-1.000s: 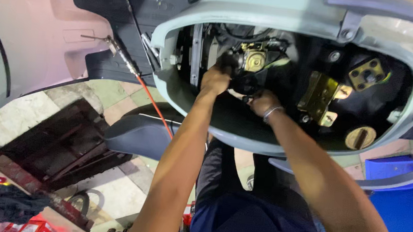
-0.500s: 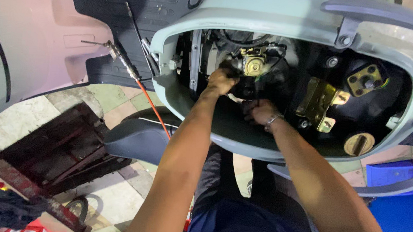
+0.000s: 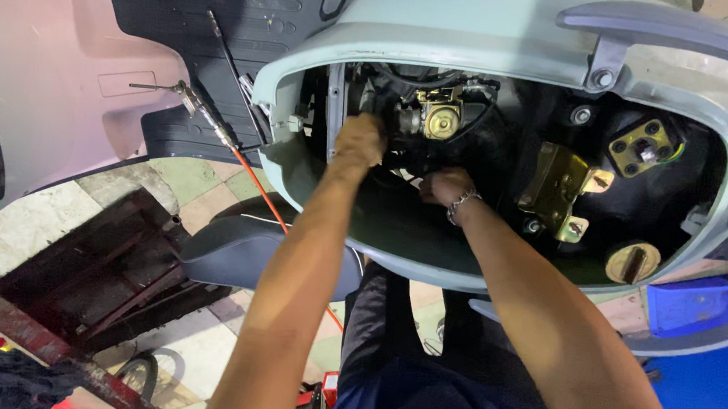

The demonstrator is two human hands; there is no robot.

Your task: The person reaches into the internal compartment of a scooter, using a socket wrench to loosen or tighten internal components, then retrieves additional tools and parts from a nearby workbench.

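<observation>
Both hands were pushed deep into the dark cavity of the pale grey-blue plastic scooter body shell (image 3: 519,43), and how tightly either one gripped could not be told. The left hand (image 3: 359,140) was curled with its fingers hidden among the black cables and housing, just left of the round brass-coloured metal lock cylinder (image 3: 440,122); it seemed to press or hold something there, but what it held was out of sight. The right hand (image 3: 445,185), with a silver chain bracelet (image 3: 460,206) on its wrist, sat just below that cylinder, fingers tucked under and also hidden.

Further right in the cavity hung a yellowish zinc-plated metal latch bracket (image 3: 556,188), and a round brass-coloured cap with a slot (image 3: 633,261) sat near the shell's lower rim. Outside the shell, a thin orange-sheathed control cable with a bare metal end (image 3: 248,177) ran down past the black ribbed floorboard panel (image 3: 195,32).

Judging from this, work around the cylinder was best done by feel: one hand steadying the part from the side, the other working from beneath, wrists clear of the bracket's sharp edges, and cables not pinched or dragged.
</observation>
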